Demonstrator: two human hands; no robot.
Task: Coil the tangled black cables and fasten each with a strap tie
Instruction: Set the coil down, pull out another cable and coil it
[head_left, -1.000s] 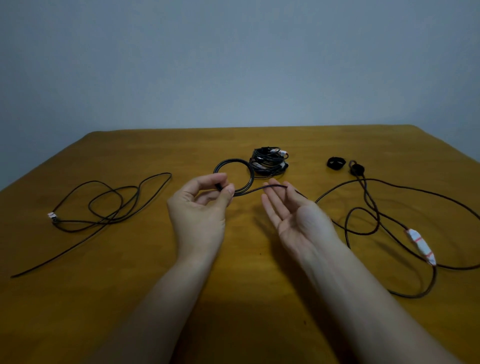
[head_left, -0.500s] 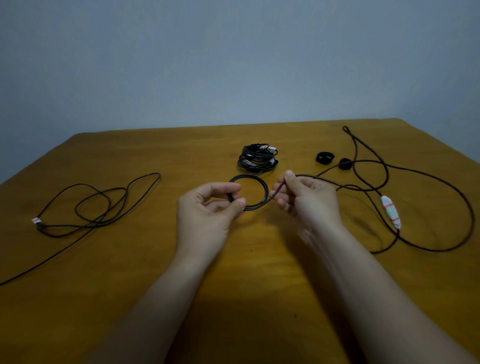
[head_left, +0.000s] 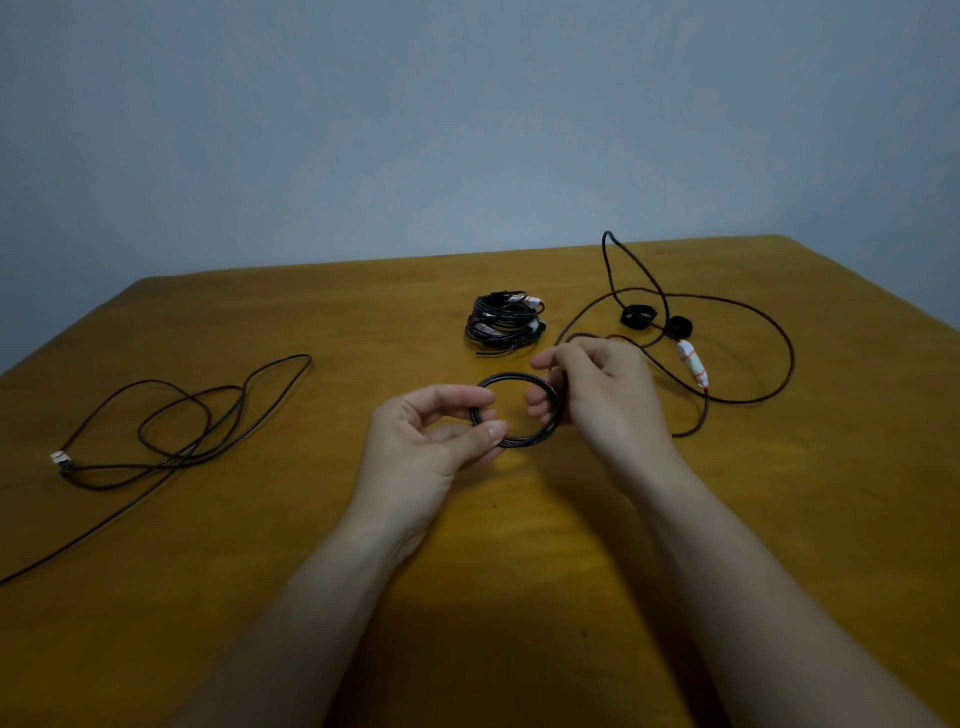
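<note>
On the worktop (head_left: 260, 597) I count three lots of black cable. One loose tangle (head_left: 179, 460) lies at far left. One coiled bundle (head_left: 504, 325) lies at back centre; I cannot tell how many cables it contains. One cable is in hand. Two rolled strap ties (head_left: 639, 315) (head_left: 678, 326) lie back right, just beside each other.

Left grip (head_left: 431, 436): thumb and forefinger pinch the coil (head_left: 540, 439) at its near-left arc. Right grip (head_left: 608, 395): fingers curl round the right arc. The coil sits between both grips. Its tail (head_left: 789, 358) loops away to the right, across the strap ties.
</note>
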